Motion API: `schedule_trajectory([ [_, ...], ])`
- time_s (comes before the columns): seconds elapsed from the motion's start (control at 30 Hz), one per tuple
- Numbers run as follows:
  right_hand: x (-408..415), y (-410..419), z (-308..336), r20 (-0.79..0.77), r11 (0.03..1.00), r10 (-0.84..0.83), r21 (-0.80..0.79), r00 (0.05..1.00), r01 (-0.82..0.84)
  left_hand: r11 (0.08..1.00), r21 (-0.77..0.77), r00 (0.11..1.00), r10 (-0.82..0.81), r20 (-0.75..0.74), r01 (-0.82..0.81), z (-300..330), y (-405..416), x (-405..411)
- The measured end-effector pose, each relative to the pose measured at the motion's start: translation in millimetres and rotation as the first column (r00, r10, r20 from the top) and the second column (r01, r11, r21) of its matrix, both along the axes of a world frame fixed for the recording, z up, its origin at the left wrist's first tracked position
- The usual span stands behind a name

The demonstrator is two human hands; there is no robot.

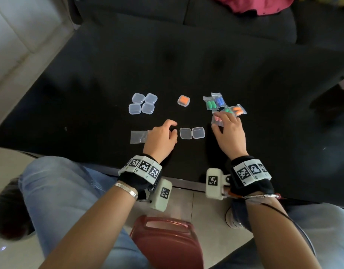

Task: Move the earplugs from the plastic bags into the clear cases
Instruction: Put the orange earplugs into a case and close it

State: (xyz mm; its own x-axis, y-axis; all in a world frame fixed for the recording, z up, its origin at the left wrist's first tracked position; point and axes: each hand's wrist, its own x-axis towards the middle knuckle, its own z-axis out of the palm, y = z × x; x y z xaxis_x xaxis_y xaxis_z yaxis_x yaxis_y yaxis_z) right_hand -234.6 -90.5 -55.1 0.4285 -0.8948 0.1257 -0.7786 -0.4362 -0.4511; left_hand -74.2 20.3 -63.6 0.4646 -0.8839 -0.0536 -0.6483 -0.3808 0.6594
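Note:
An open clear case (192, 133) lies flat on the black table (89, 105) between my hands. My left hand (162, 139) rests just left of it, fingers loosely curled, holding nothing that I can see. An empty plastic bag (138, 136) lies left of that hand. My right hand (228, 131) reaches over a pile of small bags (217, 102) with green, blue and orange earplugs, and its fingers pinch one bag (217, 121) at the pile's near edge. A shut case with orange earplugs (183, 100) sits farther back. Several empty shut cases (143, 103) are grouped at the left.
The table's near edge (182, 184) runs just under my wrists. A dark sofa (186, 14) with red cloth (250, 4) stands behind the table. A red stool (167, 243) is below, between my knees.

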Motion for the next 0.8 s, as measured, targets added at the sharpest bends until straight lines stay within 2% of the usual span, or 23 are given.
schedule_trajectory([
  [0.07, -4.9, -1.7, -1.5, -0.129, 0.998, 0.055, 0.023, 0.99, -0.052, 0.996, -0.092, 0.992, 0.026, 0.124, -0.015, -0.7, 5.1, -1.7],
  [0.13, -10.9, 5.3, -2.6, -0.206, 0.997, 0.07, -0.011, 0.976, -0.074, 0.97, -0.235, 0.974, -0.004, 0.227, 0.059, -2.2, 11.0, -7.5],
  [0.2, -20.1, 18.8, -3.0, -0.23, 0.995, 0.056, -0.065, 0.972, -0.072, 0.934, -0.322, 0.971, -0.084, 0.223, 0.155, -2.5, 13.9, -16.5],
  [0.33, -39.7, 42.8, -6.3, -0.145, 0.998, -0.035, 0.05, 0.989, 0.042, 0.881, -0.392, 0.964, -0.254, 0.074, 0.263, -3.6, 10.9, -35.1],
  [0.43, -45.8, 52.7, -5.5, 0.088, 0.984, -0.102, 0.155, 0.991, 0.088, 0.895, -0.355, 0.949, -0.31, -0.062, 0.27, -4.6, 9.5, -50.5],
  [0.5, -44.5, 60.7, 1.1, 0.29, 0.981, -0.101, 0.189, 0.952, 0.047, 0.934, -0.289, 0.916, -0.29, -0.277, 0.208, -1.9, 8.9, -58.2],
  [0.57, -39.7, 68.6, 8.9, 0.406, 0.988, -0.036, 0.15, 0.913, -0.028, 0.971, -0.206, 0.805, -0.217, -0.552, 0.121, 3.6, 8.3, -63.0],
  [0.6, -37.1, 71.6, 10.8, 0.43, 0.991, 0.006, 0.118, 0.903, -0.063, 0.978, -0.193, 0.754, -0.187, -0.63, 0.082, 6.0, 8.5, -63.5],
  [0.67, -31.9, 74.9, 11.6, 0.422, 0.991, 0.073, 0.074, 0.904, -0.114, 0.972, -0.232, 0.752, -0.166, -0.638, 0.017, 9.6, 9.9, -60.3],
  [0.8, -25.0, 80.7, 13.7, 0.379, 0.994, 0.111, -0.024, 0.919, -0.11, 0.936, -0.35, 0.841, -0.164, -0.516, -0.033, 13.2, 18.8, -49.5],
])
